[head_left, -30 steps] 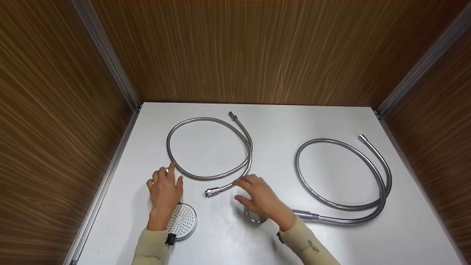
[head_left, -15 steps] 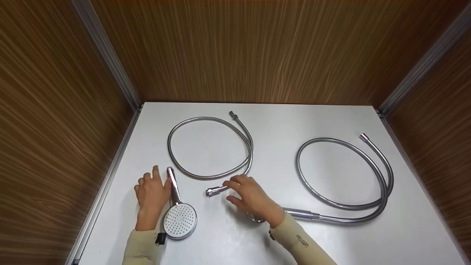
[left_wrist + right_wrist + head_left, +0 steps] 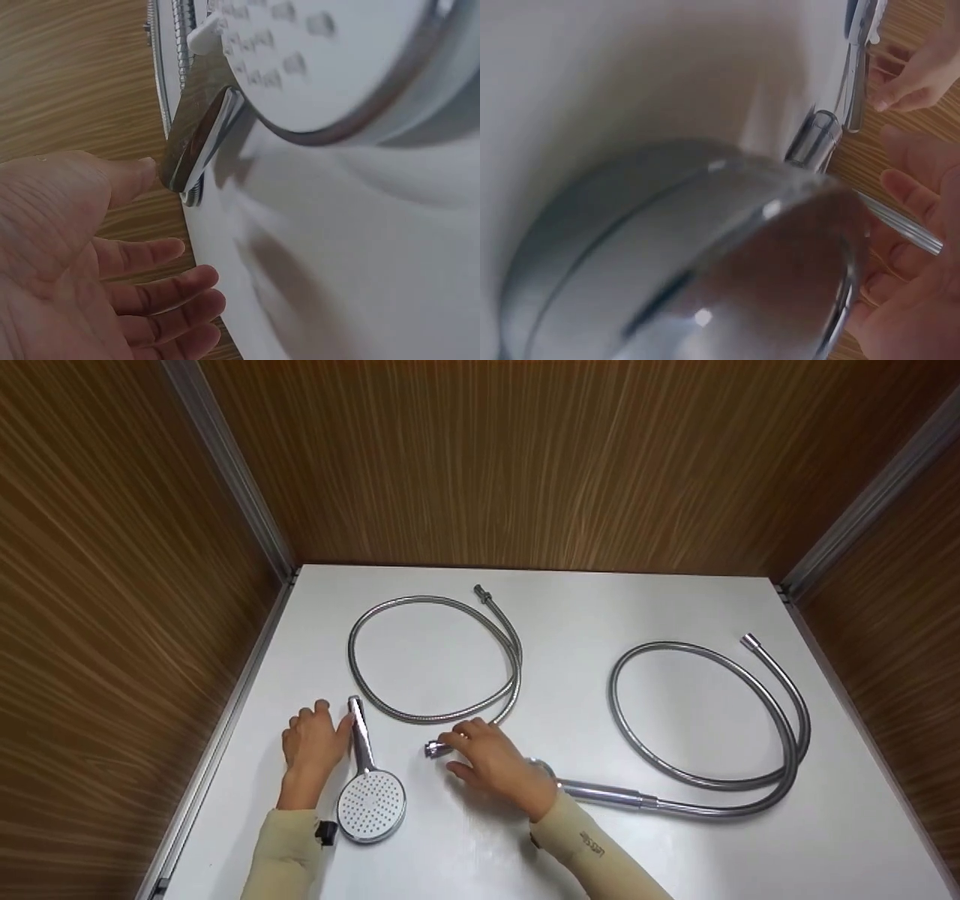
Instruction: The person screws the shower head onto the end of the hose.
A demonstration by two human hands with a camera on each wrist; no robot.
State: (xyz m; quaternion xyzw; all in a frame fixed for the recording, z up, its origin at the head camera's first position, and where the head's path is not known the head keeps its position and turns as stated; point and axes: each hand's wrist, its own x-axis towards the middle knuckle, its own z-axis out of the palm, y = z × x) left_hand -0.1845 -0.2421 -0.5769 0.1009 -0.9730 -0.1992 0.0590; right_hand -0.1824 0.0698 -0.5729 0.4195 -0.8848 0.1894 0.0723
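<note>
My left hand (image 3: pixel 311 746) is beside the chrome handle of a shower head (image 3: pixel 371 805), its thumb right at the handle and its fingers loosely bent. That shower head lies with its dotted spray face up. My right hand (image 3: pixel 489 761) reaches over the near end of a coiled metal shower hose (image 3: pixel 429 720), whose end fitting (image 3: pixel 435 749) shows just left of the fingertips. In the right wrist view the fingers of this hand (image 3: pixel 915 292) are spread around the hose without closing on it. Close to that camera looms a second shower head (image 3: pixel 667 247).
The second shower head's handle (image 3: pixel 600 793), partly behind the right forearm, joins another coiled hose (image 3: pixel 720 813) at the right. The white table (image 3: pixel 570 622) is enclosed by wood-grain panels (image 3: pixel 480 465) with metal corner rails.
My left hand has moved left off the shower head's handle, uncovering it. The right hand has shifted left along the hose to its end fitting, baring more of the second shower head.
</note>
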